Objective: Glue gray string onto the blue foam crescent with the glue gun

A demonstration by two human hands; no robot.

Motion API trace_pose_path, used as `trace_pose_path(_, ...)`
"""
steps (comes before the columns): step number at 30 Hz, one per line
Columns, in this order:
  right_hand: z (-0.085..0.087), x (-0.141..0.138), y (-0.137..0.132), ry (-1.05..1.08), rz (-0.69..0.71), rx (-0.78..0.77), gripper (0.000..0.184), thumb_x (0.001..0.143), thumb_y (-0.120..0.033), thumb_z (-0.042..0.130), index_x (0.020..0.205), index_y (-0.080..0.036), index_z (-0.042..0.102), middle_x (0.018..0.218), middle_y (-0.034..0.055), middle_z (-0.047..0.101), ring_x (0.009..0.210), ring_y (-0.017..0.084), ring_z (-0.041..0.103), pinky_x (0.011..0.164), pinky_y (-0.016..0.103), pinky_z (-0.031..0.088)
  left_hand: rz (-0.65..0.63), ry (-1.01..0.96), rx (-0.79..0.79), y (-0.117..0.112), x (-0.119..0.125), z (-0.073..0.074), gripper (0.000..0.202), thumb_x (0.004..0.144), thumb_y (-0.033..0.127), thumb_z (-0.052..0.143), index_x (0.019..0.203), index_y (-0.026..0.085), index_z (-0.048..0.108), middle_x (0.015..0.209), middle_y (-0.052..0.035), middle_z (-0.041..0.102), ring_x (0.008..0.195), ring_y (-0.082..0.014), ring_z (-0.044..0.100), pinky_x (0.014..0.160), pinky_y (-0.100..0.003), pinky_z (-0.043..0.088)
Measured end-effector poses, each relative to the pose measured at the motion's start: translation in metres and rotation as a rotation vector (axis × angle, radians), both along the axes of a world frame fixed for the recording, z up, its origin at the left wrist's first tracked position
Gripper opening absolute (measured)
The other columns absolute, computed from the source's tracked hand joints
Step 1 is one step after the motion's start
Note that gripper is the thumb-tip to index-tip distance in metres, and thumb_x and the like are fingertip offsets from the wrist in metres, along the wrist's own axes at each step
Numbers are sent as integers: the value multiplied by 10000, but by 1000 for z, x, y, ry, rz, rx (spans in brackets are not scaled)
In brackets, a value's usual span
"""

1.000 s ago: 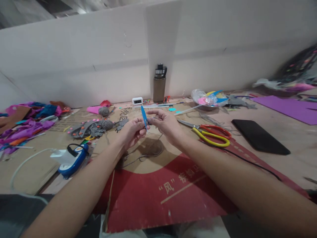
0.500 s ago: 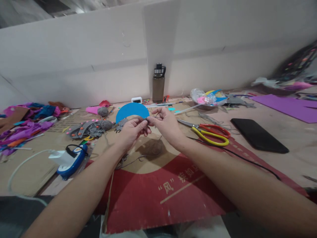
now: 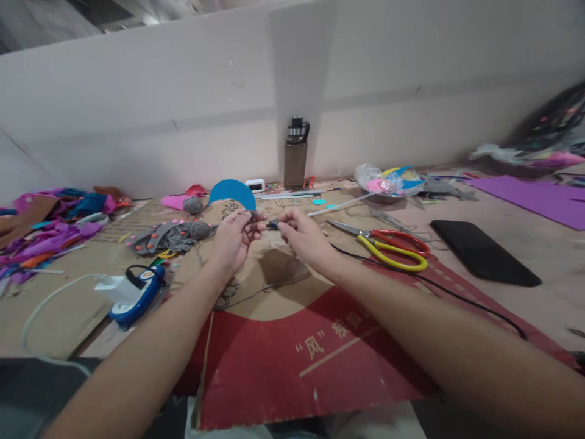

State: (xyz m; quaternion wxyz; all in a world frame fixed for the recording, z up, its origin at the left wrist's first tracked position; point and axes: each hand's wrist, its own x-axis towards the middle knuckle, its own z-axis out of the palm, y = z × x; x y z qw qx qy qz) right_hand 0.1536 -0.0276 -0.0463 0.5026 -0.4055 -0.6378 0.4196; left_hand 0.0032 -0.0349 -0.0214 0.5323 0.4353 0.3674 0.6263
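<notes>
A blue crescent-shaped sheet (image 3: 232, 191) rises beyond my left hand (image 3: 234, 241), its lower end at my pinched fingertips. My right hand (image 3: 304, 236) is closed in a pinch a short gap to the right. At its fingertips is a small grey and dark-blue bit (image 3: 273, 225) that looks like yarn; fingers partly hide it. Below my hands, a loose strand of grey yarn (image 3: 260, 291) lies on the red and brown cardboard (image 3: 347, 372).
Scissors (image 3: 393, 247) with red and yellow handles and a black phone (image 3: 484, 252) lie to the right. A bottle (image 3: 296, 155) stands by the wall. At left are a blue power strip (image 3: 137, 299), grey knotted yarn pieces (image 3: 159, 238) and coloured scraps (image 3: 59, 225).
My hands have drawn slightly apart, leaving a gap between the fingertips. The blue crescent has shifted left and up with my left hand and shows a narrower arc.
</notes>
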Motion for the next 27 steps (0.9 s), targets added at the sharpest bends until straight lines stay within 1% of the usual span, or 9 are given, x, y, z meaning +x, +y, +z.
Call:
trace_pose_path(2,-2,1,2,33,-6,-18,113,776,-292,525,833,-199,494,673,-39,528,605,106,485,554,235,367,17,-38,-2,1,-1,0,87,754,195,600,755,140,532,729,-58,674,589,-103,637,555,-205,501)
trace_pose_path(4,-3,3,5,25,-60,29,139,747,-294,570,816,-188,513,721,-24,546,656,110,499,603,248,391,32,-61,4,2,-1,-2,77,764,190,591,754,140,533,729,-60,677,624,-116,659,621,-234,534)
trace_pose_path(7,-1,8,7,-6,-141,82,166,731,-322,613,760,-180,532,702,-23,542,649,108,478,630,261,379,38,-84,10,3,-2,-3,48,778,171,569,764,139,536,741,-66,685,644,-122,672,644,-241,545)
trace_pose_path(11,4,14,9,11,-122,48,190,726,-348,628,703,-169,569,649,-14,551,607,110,465,606,270,359,36,-84,26,3,-1,-2,37,786,162,562,767,133,548,732,-61,685,624,-117,667,621,-237,546)
trace_pose_path(14,4,15,12,63,-85,1,186,724,-348,628,720,-163,602,656,-5,566,584,105,456,577,263,348,25,-59,38,2,-1,-1,77,782,190,593,761,132,548,734,-59,684,611,-115,660,597,-230,538)
trace_pose_path(19,1,13,17,222,-23,-109,187,720,-346,619,681,-169,575,630,-8,558,546,89,461,554,245,358,-14,38,62,1,-1,-4,135,779,248,628,776,127,569,754,-54,674,569,-93,629,548,-207,509)
trace_pose_path(22,1,15,21,275,-3,-164,244,723,-405,629,686,-173,560,623,-10,552,523,88,467,536,241,368,-3,74,75,2,-1,-4,171,759,272,665,770,122,585,756,-48,660,549,-75,604,524,-191,486)
trace_pose_path(25,2,22,25,195,-9,-108,339,773,-490,577,650,-175,543,572,-18,515,492,86,443,494,232,344,28,95,87,2,-2,-4,173,748,270,679,762,116,601,736,-38,643,535,-63,581,501,-178,466)
trace_pose_path(27,3,27,29,112,-18,-49,366,796,-497,550,621,-177,516,539,-28,486,472,77,415,473,220,324,38,114,95,3,-2,-5,169,750,271,673,765,116,608,727,-31,636,538,-60,576,496,-173,459)
